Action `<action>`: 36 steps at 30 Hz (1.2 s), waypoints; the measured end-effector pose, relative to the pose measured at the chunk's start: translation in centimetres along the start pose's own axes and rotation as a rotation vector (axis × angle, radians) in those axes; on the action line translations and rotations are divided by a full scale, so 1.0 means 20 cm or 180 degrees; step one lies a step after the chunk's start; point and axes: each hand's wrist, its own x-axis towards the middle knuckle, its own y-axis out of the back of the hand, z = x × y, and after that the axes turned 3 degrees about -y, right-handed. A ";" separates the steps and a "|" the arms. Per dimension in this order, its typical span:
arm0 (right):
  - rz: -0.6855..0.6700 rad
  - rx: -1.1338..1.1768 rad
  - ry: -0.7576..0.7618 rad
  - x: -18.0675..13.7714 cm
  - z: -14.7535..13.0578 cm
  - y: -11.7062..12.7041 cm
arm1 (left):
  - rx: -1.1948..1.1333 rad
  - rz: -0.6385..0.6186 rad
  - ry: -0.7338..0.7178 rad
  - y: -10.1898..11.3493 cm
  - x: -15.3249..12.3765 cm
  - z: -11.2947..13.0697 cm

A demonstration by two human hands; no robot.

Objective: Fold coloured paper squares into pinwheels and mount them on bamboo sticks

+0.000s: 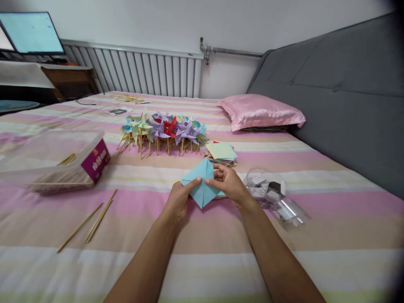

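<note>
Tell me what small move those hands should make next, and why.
Perhaps bend one corner of the blue paper toward its middle: the left hand and right hand both hold it, lines run inward from its left and bottom corners, and the pinwheels beyond have blades folded inward.

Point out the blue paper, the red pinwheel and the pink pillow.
Blue paper (pixel 203 192): head view, on its creased face, just below the middle.
Red pinwheel (pixel 171 127): head view, on its blades, near the centre.
Pink pillow (pixel 263 110): head view, on the middle of its top.
</note>
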 end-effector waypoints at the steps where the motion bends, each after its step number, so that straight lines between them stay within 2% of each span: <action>1: 0.0025 -0.0019 0.0008 0.00 0.00 0.00 | 0.0024 0.0016 -0.0007 0.00 0.00 0.00; 24: 0.0013 -0.0009 0.0071 -0.01 -0.01 -0.02 | 0.0256 0.0206 -0.0091 0.01 0.00 -0.01; 36: 0.0224 -0.0031 0.0155 0.00 0.00 -0.03 | 0.0364 0.0204 -0.0150 0.00 0.00 -0.01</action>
